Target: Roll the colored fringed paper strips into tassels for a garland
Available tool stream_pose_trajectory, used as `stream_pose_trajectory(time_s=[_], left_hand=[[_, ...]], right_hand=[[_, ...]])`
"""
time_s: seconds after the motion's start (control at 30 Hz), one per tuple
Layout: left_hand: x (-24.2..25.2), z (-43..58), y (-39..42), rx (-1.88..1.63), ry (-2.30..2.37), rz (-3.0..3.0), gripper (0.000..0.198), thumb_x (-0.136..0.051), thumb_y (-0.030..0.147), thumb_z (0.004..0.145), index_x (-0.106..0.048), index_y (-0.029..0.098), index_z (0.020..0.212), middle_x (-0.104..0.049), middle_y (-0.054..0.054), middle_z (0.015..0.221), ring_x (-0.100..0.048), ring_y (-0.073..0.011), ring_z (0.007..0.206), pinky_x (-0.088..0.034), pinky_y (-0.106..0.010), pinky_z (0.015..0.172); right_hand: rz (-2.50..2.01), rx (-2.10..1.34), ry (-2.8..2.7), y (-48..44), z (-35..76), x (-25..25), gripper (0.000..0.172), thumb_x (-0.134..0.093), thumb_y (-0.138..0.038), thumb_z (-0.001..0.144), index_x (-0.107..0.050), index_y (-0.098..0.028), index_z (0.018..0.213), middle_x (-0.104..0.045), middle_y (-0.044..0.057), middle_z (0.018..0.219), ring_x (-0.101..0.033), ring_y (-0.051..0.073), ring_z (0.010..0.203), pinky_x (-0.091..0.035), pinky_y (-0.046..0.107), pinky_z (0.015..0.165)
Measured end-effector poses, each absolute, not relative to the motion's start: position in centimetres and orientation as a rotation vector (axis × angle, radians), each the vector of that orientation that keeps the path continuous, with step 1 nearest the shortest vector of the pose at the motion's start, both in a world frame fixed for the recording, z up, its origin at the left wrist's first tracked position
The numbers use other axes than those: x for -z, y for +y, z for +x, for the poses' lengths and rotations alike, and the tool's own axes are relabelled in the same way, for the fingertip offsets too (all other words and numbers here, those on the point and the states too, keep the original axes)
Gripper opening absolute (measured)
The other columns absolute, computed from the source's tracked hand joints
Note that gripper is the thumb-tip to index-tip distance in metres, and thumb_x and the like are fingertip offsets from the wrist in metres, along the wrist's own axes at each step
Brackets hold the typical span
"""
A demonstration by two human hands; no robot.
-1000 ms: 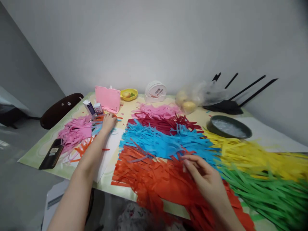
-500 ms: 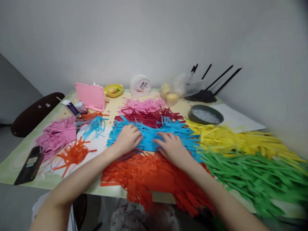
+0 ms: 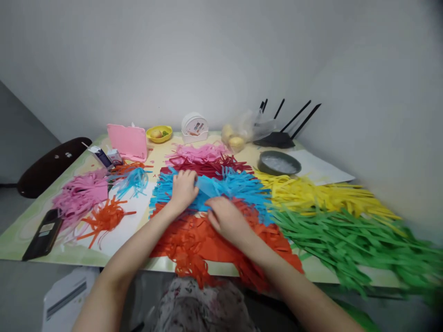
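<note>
Blue fringed paper (image 3: pixel 251 189) lies across the middle of the table, its cut strips spreading left and right. My left hand (image 3: pixel 184 188) has closed fingers on its left part. Beside it, my right hand (image 3: pixel 226 216) is curled at the near edge of the paper, fingers closed on it. Between the two hands a smooth part of the blue sheet is raised and folded. Nearer to me is orange-red fringed paper (image 3: pixel 211 242), partly under my right forearm and hanging over the table edge. Dark red fringed paper (image 3: pixel 207 166) lies just behind the blue.
Yellow (image 3: pixel 325 196) and green fringed paper (image 3: pixel 346 240) spread to the right. A dark bowl (image 3: pixel 279 163), a black router (image 3: pixel 275 139) and a pink tablet case (image 3: pixel 128 142) stand behind. At left lie a phone (image 3: pixel 43 234), pink strips (image 3: pixel 83 191) and an orange bundle (image 3: pixel 105 216).
My right hand has drawn nearer to me and curled its fingers. My left hand has closed more. The blue sheet's middle is now lifted and folded, and the view has shifted slightly.
</note>
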State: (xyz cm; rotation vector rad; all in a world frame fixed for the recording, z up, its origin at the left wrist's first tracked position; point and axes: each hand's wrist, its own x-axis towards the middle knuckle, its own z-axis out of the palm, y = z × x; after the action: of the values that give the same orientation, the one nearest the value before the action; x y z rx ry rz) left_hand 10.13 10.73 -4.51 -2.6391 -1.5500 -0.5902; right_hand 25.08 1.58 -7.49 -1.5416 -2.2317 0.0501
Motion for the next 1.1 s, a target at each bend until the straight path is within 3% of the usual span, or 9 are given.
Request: stream_pose_trajectory(time_s=[0.2,0.3,0.43,0.57,0.63,0.7,0.83,1.0,1.1], left_hand=[[0.5,5.2,12.3,1.108,-1.632,-2.420,0.011,-0.055,0.012,0.075,-0.057,0.019,0.083,-0.064,-0.006,0.093,-0.056,-0.0243,0.093,-0.042,-0.037,0.086],[-2.4,0.2,14.0,1.520,-1.786,-2.194,0.011,-0.052,0.009,0.070,-0.056,0.017,0.076,-0.061,-0.001,0.079,-0.055,-0.0180,0.080,-0.044,-0.030,0.077],[-7.3,-5.6,13.8,1.940,-1.852,-1.657,0.004,-0.052,0.011,0.075,-0.052,0.015,0.076,-0.047,0.004,0.069,-0.042,-0.0096,0.065,-0.041,-0.023,0.068],[-8.6,-4.6,9.0,1.545,-1.708,-1.861,0.009,-0.057,0.009,0.073,-0.051,0.015,0.075,-0.049,0.003,0.071,-0.044,-0.0106,0.067,-0.040,-0.025,0.071],[-7.2,-2.0,6.2,1.189,-1.653,-2.143,0.014,-0.062,0.010,0.070,-0.051,0.017,0.075,-0.055,0.000,0.076,-0.051,-0.0167,0.074,-0.041,-0.029,0.071],[-5.2,0.5,3.9,0.887,-1.618,-2.271,0.011,-0.060,0.014,0.075,-0.052,0.018,0.081,-0.059,-0.005,0.083,-0.054,-0.0224,0.081,-0.041,-0.033,0.073],[-2.4,3.0,1.1,0.498,-1.499,-2.349,0.005,-0.051,0.018,0.087,-0.055,0.018,0.089,-0.062,-0.009,0.090,-0.057,-0.0270,0.089,-0.040,-0.039,0.076],[-2.1,2.8,-0.4,0.335,-1.385,-2.338,0.009,-0.048,0.015,0.089,-0.057,0.018,0.092,-0.062,-0.009,0.090,-0.056,-0.0288,0.087,-0.041,-0.042,0.077],[-2.2,2.8,-0.8,0.347,-1.315,-2.395,0.009,-0.050,0.015,0.088,-0.057,0.018,0.093,-0.062,-0.010,0.090,-0.056,-0.0288,0.088,-0.043,-0.042,0.077]], right_hand=[[-1.751,-0.221,-2.274,3.6,23.5,11.7,0.050,-0.048,-0.004,0.083,-0.053,0.000,0.132,-0.055,0.029,0.134,-0.054,0.033,0.125,-0.043,0.043,0.103],[-1.776,-0.273,-2.295,4.3,24.3,11.9,0.047,-0.049,-0.005,0.084,-0.056,-0.001,0.130,-0.060,0.026,0.130,-0.058,0.030,0.122,-0.043,0.038,0.103],[-1.752,-0.296,-2.311,3.6,24.5,10.0,0.035,-0.051,-0.008,0.084,-0.065,-0.005,0.117,-0.067,0.022,0.122,-0.063,0.028,0.114,-0.046,0.037,0.099],[-1.639,-0.293,-2.291,0.9,22.3,5.6,0.025,-0.047,-0.020,0.093,-0.070,-0.014,0.102,-0.074,0.014,0.099,-0.068,0.024,0.096,-0.051,0.034,0.088],[-1.475,-0.205,-2.198,-0.6,20.5,3.3,0.032,-0.044,-0.028,0.097,-0.063,-0.016,0.119,-0.069,0.014,0.118,-0.062,0.024,0.112,-0.048,0.036,0.097],[-1.231,-0.010,-2.016,-1.5,18.7,1.8,0.043,-0.049,-0.030,0.094,-0.051,-0.015,0.135,-0.056,0.016,0.138,-0.048,0.027,0.131,-0.041,0.043,0.107],[-1.122,0.306,-1.901,-1.5,17.2,1.2,0.058,-0.053,-0.018,0.090,-0.037,-0.017,0.146,-0.041,0.018,0.150,-0.026,0.034,0.144,-0.032,0.057,0.112],[-1.129,0.461,-1.871,-1.8,19.0,0.4,0.048,-0.061,-0.016,0.087,-0.051,-0.021,0.134,-0.057,0.015,0.129,-0.045,0.032,0.129,-0.032,0.058,0.111],[-1.137,0.458,-1.990,-1.9,20.0,-0.4,0.048,-0.066,-0.017,0.082,-0.056,-0.021,0.129,-0.057,0.015,0.132,-0.043,0.037,0.130,-0.025,0.065,0.111]])
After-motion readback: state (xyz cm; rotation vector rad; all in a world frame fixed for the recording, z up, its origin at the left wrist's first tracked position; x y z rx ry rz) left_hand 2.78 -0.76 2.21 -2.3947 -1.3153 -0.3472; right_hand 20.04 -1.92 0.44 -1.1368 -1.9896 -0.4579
